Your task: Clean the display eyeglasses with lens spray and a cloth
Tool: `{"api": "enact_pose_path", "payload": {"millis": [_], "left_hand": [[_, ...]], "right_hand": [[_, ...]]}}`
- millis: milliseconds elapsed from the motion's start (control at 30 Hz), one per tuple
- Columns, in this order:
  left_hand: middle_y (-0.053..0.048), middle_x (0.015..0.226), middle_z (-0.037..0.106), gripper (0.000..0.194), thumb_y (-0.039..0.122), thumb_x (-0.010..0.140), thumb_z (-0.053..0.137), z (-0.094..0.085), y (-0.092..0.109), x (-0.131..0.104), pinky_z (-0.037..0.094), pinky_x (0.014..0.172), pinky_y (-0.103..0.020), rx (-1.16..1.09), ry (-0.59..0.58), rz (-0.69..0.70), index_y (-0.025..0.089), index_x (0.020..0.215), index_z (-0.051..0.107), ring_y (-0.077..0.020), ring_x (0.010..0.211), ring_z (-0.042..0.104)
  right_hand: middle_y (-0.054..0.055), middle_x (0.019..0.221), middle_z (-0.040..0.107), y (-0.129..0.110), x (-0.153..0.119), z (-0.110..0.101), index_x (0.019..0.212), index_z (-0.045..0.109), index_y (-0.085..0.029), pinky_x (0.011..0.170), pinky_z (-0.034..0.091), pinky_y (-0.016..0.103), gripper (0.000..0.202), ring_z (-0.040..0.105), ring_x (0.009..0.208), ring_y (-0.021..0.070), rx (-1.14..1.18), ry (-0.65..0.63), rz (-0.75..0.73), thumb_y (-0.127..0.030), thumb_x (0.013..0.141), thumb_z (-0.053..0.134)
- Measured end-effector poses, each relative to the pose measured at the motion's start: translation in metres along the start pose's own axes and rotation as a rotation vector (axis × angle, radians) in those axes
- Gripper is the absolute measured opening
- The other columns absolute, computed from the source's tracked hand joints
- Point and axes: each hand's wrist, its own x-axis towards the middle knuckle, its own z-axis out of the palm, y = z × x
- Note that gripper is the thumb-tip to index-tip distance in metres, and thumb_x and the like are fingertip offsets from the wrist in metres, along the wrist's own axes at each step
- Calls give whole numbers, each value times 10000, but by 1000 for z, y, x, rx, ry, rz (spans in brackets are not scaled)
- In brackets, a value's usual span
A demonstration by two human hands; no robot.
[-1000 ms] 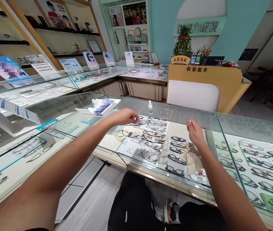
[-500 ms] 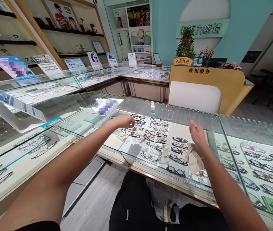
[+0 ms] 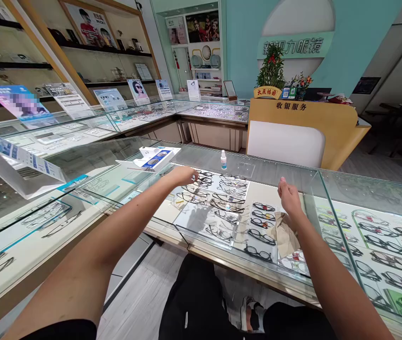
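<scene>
My left hand [image 3: 185, 175] is closed in a loose fist above the glass counter [image 3: 201, 153], over rows of eyeglasses [image 3: 227, 203] seen through its top. Nothing shows in its fingers. To the right, my right hand [image 3: 289, 196] is also curled shut, thumb upward, with nothing visible in it. A crumpled beige cloth [image 3: 284, 235] lies just below that hand, by the wrist; whether they touch I cannot tell. Between and beyond both hands stands a small white spray bottle [image 3: 224, 161] with a blue-pink label. An open white box [image 3: 156, 158] with blue print sits beyond my left forearm.
Glass panel edges [image 3: 338, 226] divide the showcase on my right, where more frames [image 3: 387, 245] are displayed. A folded sign card [image 3: 20, 160] stands at the left. Across the aisle are further showcases [image 3: 144, 111] and a yellow cashier desk [image 3: 338, 123].
The view has shifted very slightly. My left hand and forearm have moved a little, still closed. My right hand, the cloth, bottle and box stay in place.
</scene>
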Motion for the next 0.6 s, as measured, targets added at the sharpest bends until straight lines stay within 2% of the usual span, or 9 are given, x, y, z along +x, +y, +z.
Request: {"api": "enact_pose_path", "payload": {"millis": [167, 300, 433, 600], "left_hand": [[-78, 1034, 800, 285, 266, 857, 636, 10, 2, 10, 458, 753, -272, 7, 16, -2, 276, 1079, 815, -250, 923, 703], [-67, 1039, 810, 274, 265, 845, 642, 9, 1, 8, 462, 769, -271, -12, 16, 14, 286, 1042, 832, -244, 922, 707], [-45, 987, 804, 266, 286, 791, 677, -3, -5, 1, 435, 721, -265, -43, -4, 17, 307, 995, 848, -218, 834, 681], [-19, 794, 729, 195, 326, 679, 767, -31, -11, -12, 364, 625, -273, -196, -26, 14, 291, 852, 852, -174, 652, 585]], "right_hand": [[-36, 584, 269, 1, 5, -2, 613, 293, -263, 546, 228, 345, 691, 253, 557, 150, 34, -15, -18, -850, 975, 324], [-43, 574, 251, -3, 6, -4, 601, 291, -259, 549, 198, 343, 703, 233, 545, 141, 72, -47, -24, -855, 969, 336], [-53, 548, 222, -6, 5, -5, 595, 273, -262, 547, 175, 345, 710, 196, 531, 137, 99, -71, -2, -868, 957, 346], [-57, 537, 208, -10, 5, -6, 592, 266, -266, 545, 163, 347, 711, 183, 527, 135, 137, -92, 6, -875, 940, 382]]}}
